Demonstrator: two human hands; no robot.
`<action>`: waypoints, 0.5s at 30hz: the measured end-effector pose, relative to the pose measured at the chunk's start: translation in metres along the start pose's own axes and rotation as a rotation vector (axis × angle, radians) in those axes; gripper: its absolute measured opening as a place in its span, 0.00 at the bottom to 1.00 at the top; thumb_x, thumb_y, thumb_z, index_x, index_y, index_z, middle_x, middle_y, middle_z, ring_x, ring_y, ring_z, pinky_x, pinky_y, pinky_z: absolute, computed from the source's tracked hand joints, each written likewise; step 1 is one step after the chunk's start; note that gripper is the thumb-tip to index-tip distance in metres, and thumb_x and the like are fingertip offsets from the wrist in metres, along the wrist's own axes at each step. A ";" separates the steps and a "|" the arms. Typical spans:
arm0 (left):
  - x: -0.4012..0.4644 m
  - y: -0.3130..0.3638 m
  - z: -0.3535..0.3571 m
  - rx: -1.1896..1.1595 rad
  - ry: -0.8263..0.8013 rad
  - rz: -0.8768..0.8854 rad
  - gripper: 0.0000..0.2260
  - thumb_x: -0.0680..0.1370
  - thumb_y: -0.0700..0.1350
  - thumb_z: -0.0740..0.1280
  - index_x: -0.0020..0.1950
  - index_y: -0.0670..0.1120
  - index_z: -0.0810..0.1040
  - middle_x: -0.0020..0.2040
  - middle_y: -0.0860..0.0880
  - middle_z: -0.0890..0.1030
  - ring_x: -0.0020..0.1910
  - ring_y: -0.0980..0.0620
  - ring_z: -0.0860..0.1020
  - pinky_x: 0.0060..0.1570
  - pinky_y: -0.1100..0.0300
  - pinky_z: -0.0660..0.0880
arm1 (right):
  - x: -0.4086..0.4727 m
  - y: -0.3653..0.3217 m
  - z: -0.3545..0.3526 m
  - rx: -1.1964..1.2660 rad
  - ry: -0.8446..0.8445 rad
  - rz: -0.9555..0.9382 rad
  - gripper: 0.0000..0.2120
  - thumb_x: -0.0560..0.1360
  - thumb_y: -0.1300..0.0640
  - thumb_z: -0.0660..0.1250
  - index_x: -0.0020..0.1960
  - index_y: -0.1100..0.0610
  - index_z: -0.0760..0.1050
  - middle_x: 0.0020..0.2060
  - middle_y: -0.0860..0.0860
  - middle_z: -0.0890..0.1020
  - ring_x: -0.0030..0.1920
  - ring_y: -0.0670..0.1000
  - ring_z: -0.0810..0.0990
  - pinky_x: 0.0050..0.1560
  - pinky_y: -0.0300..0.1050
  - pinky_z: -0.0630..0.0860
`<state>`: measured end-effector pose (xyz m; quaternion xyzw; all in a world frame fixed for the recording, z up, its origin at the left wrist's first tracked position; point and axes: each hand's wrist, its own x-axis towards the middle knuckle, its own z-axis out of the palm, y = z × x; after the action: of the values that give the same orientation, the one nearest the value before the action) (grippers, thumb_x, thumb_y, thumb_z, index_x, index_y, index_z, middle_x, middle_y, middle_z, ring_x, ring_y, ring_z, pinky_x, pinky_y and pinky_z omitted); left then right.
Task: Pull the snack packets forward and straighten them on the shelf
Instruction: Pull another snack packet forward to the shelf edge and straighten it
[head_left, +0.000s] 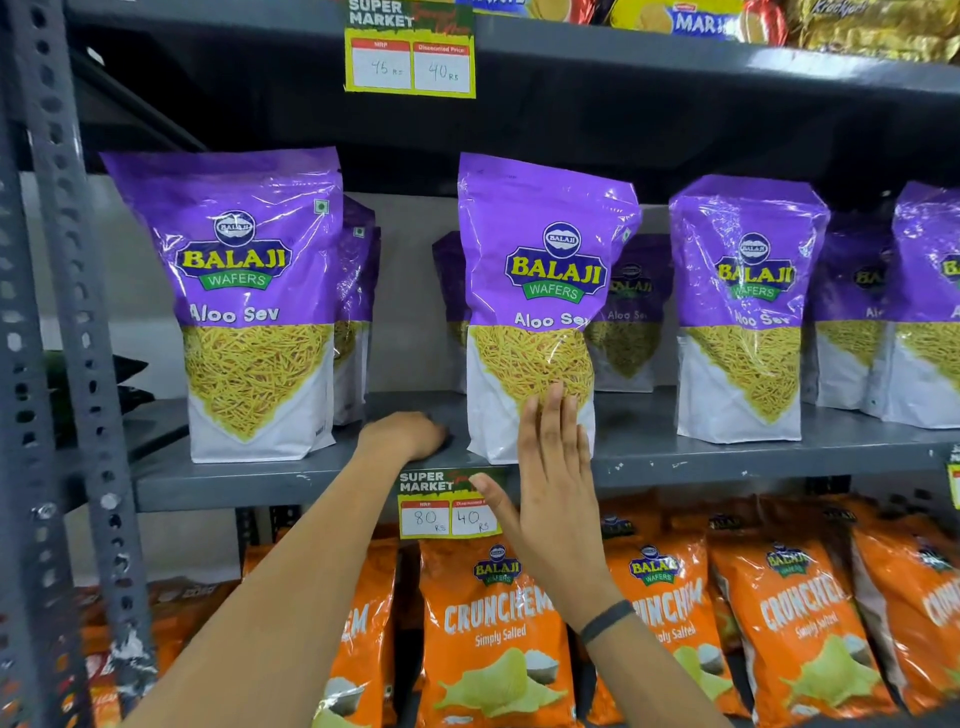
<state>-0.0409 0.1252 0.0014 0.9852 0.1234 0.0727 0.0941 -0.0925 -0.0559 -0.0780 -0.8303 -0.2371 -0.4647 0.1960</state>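
Note:
Purple Balaji Aloo Sev packets stand upright along the grey metal shelf (363, 475). The middle packet (540, 291) stands at the shelf's front edge. My right hand (550, 478) lies flat and open against its lower front, fingers together pointing up. My left hand (402, 435) rests on the shelf just left of that packet, fingers curled down; whether it holds anything is unclear. The left packet (244, 301) and the right packet (743, 312) also stand near the front. More packets (631, 312) stand further back behind them.
A price tag (447, 506) hangs from the shelf edge under my hands. Orange Crunchem packets (493, 623) fill the shelf below. A perforated steel upright (67, 312) bounds the left side. Another shelf with a price tag (410, 57) sits overhead.

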 end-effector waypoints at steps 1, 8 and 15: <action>0.000 0.000 0.000 -0.001 0.000 -0.002 0.24 0.80 0.55 0.51 0.70 0.45 0.72 0.71 0.41 0.73 0.69 0.42 0.71 0.70 0.44 0.66 | 0.001 0.001 0.002 -0.006 -0.003 0.003 0.39 0.76 0.32 0.40 0.77 0.58 0.39 0.76 0.54 0.38 0.77 0.56 0.40 0.77 0.53 0.45; 0.000 -0.001 0.000 -0.019 0.001 0.003 0.24 0.80 0.55 0.52 0.67 0.44 0.74 0.68 0.40 0.75 0.65 0.42 0.74 0.65 0.48 0.69 | 0.010 0.002 0.010 0.030 -0.004 0.043 0.34 0.79 0.36 0.43 0.78 0.55 0.44 0.78 0.53 0.43 0.78 0.55 0.43 0.76 0.50 0.48; 0.001 0.000 -0.001 -0.016 0.004 -0.003 0.25 0.80 0.55 0.51 0.70 0.44 0.72 0.71 0.40 0.73 0.67 0.41 0.72 0.67 0.48 0.69 | 0.030 0.005 0.010 0.111 0.292 0.107 0.15 0.77 0.59 0.67 0.62 0.58 0.76 0.63 0.58 0.75 0.62 0.59 0.74 0.57 0.53 0.78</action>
<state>-0.0400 0.1255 0.0021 0.9841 0.1244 0.0757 0.1017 -0.0692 -0.0476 -0.0581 -0.7533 -0.1868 -0.5555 0.2986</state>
